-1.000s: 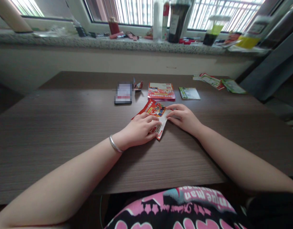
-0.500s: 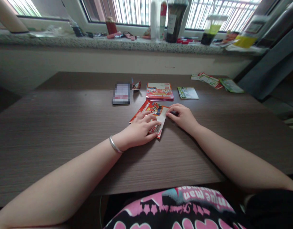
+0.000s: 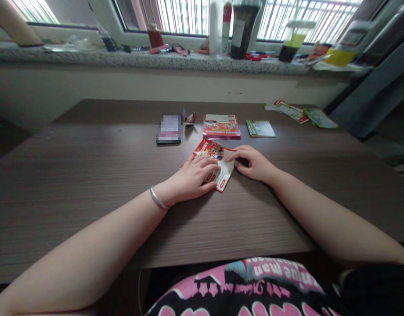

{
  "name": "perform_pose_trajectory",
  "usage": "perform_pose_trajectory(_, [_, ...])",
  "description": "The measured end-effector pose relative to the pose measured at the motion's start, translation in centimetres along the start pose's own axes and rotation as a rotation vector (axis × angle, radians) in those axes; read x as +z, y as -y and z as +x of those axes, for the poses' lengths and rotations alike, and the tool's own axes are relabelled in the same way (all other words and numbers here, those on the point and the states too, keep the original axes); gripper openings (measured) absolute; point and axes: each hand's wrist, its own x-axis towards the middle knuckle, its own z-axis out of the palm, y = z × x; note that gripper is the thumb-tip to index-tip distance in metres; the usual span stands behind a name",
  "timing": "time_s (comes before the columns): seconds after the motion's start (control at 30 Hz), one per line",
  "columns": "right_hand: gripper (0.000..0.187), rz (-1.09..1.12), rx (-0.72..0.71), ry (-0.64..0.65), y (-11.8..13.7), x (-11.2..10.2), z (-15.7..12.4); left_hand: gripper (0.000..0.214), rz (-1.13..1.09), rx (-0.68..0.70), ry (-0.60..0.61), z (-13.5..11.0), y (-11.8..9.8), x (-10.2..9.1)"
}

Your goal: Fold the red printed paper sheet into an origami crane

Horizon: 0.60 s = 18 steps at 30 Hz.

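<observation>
A red and white printed leaflet (image 3: pixel 218 162), partly folded, lies on the dark wooden table (image 3: pixel 90 175) in front of me. My left hand (image 3: pixel 190 180), with a silver bangle at the wrist, lies flat on the leaflet's left part with fingers stretched, pressing it down. My right hand (image 3: pixel 253 163) rests at the leaflet's right edge, fingers curled and pinching the paper there.
Behind the leaflet lie a dark phone (image 3: pixel 169 129), a small folded paper piece (image 3: pixel 189 117), a red leaflet stack (image 3: pixel 221 126) and a green-white leaflet (image 3: pixel 260 128). More leaflets (image 3: pixel 299 112) sit at the far right. Bottles and jars (image 3: pixel 238 28) crowd the stone windowsill.
My right hand has slid left and drawn the leaflet's right edge inwards, so the leaflet looks narrower. My left hand stays pressed on it.
</observation>
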Motion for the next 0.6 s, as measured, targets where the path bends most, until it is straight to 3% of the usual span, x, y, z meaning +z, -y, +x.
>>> perform_pose_trajectory(0.13, [0.035,-0.034,0.025,0.004,0.12,-0.08,-0.11,0.040,-0.016,0.019,-0.001,-0.04,0.26,-0.12])
perform_pose_trajectory(0.3, [0.009,-0.021,0.030,-0.052,-0.06,0.05,0.05,0.040,-0.018,0.020,0.002,-0.02,0.37,-0.26])
perform_pose_trajectory(0.6, [0.011,-0.031,0.145,-0.122,0.29,0.26,0.30,0.039,-0.005,0.025,0.010,0.13,0.36,0.08])
